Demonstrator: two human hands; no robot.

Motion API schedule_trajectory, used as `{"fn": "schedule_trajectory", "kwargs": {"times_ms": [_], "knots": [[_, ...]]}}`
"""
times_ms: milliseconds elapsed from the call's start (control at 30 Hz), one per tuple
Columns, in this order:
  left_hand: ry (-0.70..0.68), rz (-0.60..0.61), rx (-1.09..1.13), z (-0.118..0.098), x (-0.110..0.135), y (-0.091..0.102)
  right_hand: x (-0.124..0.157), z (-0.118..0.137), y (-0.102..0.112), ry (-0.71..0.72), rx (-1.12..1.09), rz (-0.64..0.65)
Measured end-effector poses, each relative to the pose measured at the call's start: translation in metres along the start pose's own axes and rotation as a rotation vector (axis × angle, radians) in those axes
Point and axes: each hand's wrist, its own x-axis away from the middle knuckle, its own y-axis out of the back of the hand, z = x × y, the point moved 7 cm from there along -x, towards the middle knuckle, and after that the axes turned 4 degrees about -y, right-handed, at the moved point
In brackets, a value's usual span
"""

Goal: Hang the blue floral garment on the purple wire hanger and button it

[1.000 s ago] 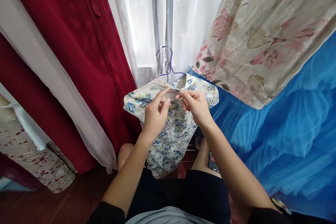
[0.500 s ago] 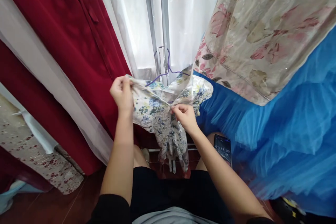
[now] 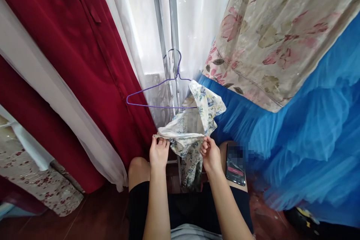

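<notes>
A small floral garment (image 3: 197, 120), cream with blue flowers, droops from the right end of a purple wire hanger (image 3: 157, 95). The hanger hooks on a metal pole (image 3: 168, 37) in front of me; its left arm is bare. My left hand (image 3: 159, 152) pinches the garment's left edge. My right hand (image 3: 210, 153) pinches its right edge. Both hands hold the cloth low, just above my knees.
A dark red dress (image 3: 70, 56) hangs at the left, white sheer curtains (image 3: 135, 26) behind the pole. A pink floral garment (image 3: 281, 33) and blue tulle (image 3: 309, 135) fill the right. A phone (image 3: 236, 163) rests on my right thigh. Dark wood floor (image 3: 92, 217) below.
The garment has come off the hanger's left arm, leaving it bare. Both hands have dropped lower and now hold the cloth's edges near my knees.
</notes>
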Motion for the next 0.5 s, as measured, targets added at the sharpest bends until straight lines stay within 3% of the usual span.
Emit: {"fn": "schedule_trajectory", "kwargs": {"times_ms": [100, 167, 200, 267, 367, 500], "knots": [[0.016, 0.241, -0.014, 0.003, 0.022, -0.038, 0.000, 0.007, 0.024, 0.048, 0.103, -0.115], [-0.053, 0.388, -0.109, -0.002, 0.040, -0.063, 0.006, 0.021, 0.024, 0.160, 0.227, -0.158], [-0.098, 0.439, -0.185, -0.003, 0.050, -0.074, 0.009, 0.030, 0.017, 0.225, 0.301, -0.126], [-0.181, 0.526, -0.382, 0.000, 0.068, -0.092, 0.018, 0.040, -0.008, 0.273, 0.442, 0.070], [-0.291, 0.624, -0.653, 0.012, 0.085, -0.109, 0.030, 0.035, -0.037, 0.129, 0.524, 0.382], [-0.453, 0.588, -0.890, 0.014, 0.082, -0.106, 0.038, 0.027, -0.038, -0.005, 0.516, 0.448]]}}
